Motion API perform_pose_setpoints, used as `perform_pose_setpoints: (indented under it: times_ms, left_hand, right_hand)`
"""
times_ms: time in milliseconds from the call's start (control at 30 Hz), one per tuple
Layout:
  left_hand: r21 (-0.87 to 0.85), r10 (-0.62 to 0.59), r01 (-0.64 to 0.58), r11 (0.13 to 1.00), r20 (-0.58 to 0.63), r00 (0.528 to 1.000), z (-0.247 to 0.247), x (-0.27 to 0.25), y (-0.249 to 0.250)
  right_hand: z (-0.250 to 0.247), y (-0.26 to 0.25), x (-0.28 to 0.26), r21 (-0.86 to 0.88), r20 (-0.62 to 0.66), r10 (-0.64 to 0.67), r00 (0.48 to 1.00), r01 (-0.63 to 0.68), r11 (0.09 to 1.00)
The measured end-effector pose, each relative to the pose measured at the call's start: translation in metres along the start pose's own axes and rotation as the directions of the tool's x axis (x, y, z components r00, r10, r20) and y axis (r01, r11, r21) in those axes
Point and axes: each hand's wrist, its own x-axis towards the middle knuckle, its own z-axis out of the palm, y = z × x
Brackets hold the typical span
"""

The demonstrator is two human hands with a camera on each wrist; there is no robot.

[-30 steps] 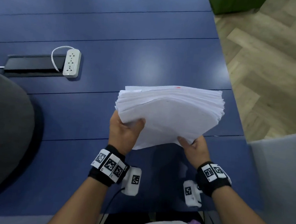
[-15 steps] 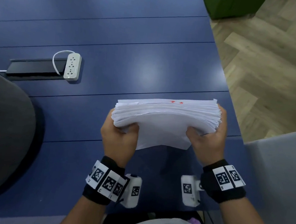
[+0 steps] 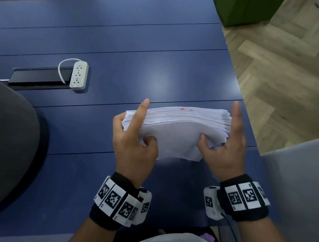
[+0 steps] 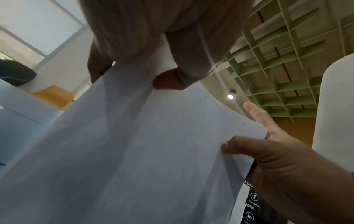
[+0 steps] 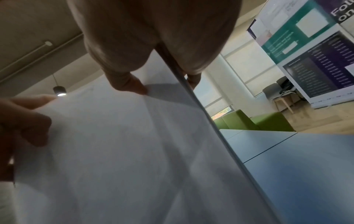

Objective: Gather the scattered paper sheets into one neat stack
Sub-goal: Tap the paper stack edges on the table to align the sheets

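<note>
A thick stack of white paper sheets (image 3: pixel 177 126) stands on its long edge over the blue table (image 3: pixel 123 39), its edges fairly even and a red mark on top. My left hand (image 3: pixel 132 126) holds its left end, thumb on the near face, index finger straight up along the side. My right hand (image 3: pixel 224 146) holds the right end, thumb on the near face, fingers straight beside the edge. The left wrist view shows the stack (image 4: pixel 153 151) under my left hand (image 4: pixel 134 60). In the right wrist view my right hand (image 5: pixel 164 68) pinches the stack (image 5: pixel 114 151).
A white power strip (image 3: pixel 79 75) lies by a black cable hatch (image 3: pixel 38 76) at the back left. A dark grey chair back (image 3: pixel 0 144) stands left, a grey one (image 3: pixel 304 183) right. The table's right edge runs close to my right hand.
The stack came down towards the table and tipped onto its edge. My right hand slid from the bottom corner to the right end. Fingers of both hands straightened.
</note>
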Motion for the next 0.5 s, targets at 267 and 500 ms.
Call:
perform_pose_setpoints:
  times_ms: [267, 500]
  left_hand:
    - [0.029, 0.024, -0.024, 0.999, 0.016, 1.000, -0.001, 0.005, -0.003]
    - [0.054, 0.059, -0.060, 0.997, 0.024, 0.998, -0.001, 0.010, -0.010]
  right_hand:
    - [-0.003, -0.003, 0.006, -0.097, 0.023, -0.076, 0.997, 0.078, 0.992]
    - [-0.008, -0.005, 0.012, -0.100, 0.014, -0.143, 0.990, 0.144, 0.985]
